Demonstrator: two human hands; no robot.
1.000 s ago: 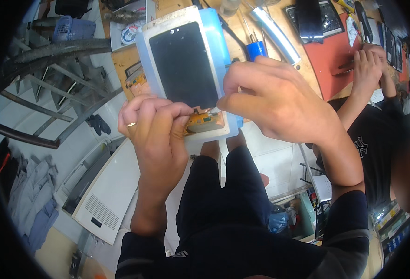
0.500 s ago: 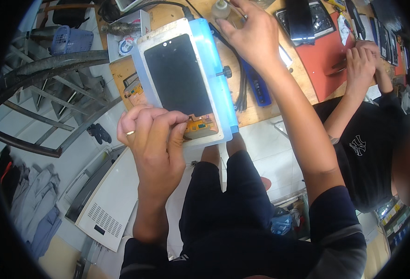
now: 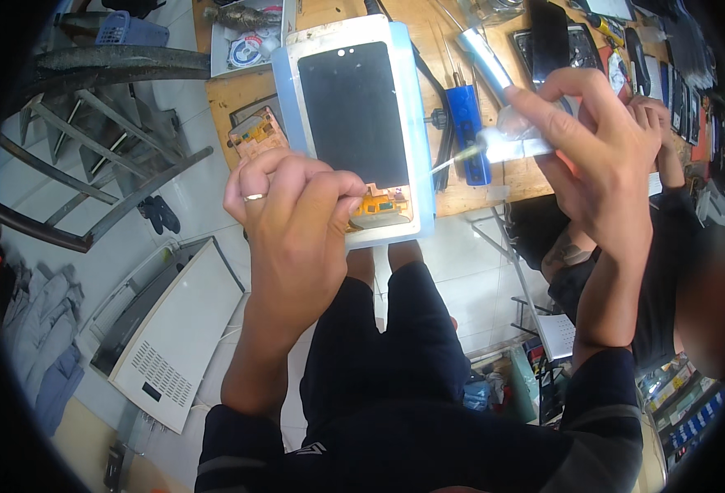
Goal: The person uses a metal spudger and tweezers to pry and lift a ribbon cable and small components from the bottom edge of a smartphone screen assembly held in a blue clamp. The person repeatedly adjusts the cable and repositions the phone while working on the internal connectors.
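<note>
Head view: left hand [image 3: 296, 222] has its fingers clamped on the lower edge of a white-framed black phone screen panel [image 3: 354, 115], long axis running away from the person. Right hand [image 3: 600, 156], just to the right, pinches a clear thin-nozzled tube [image 3: 502, 144], tip toward the panel.

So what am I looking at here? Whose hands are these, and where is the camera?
The camera sits on a person's head and looks down, so the picture bends at its edges. The two arms coming up from below are that person's own. The left hand grips the lower end of a phone screen panel, a flat black glass in a white and pale blue frame with an orange part showing at its bottom. The right hand holds a small clear squeeze bottle with a thin nozzle aimed toward the panel. Beyond lies a wooden workbench with a blue-handled tool and other phones on it. At the right edge, another person in black works nearby.
</note>
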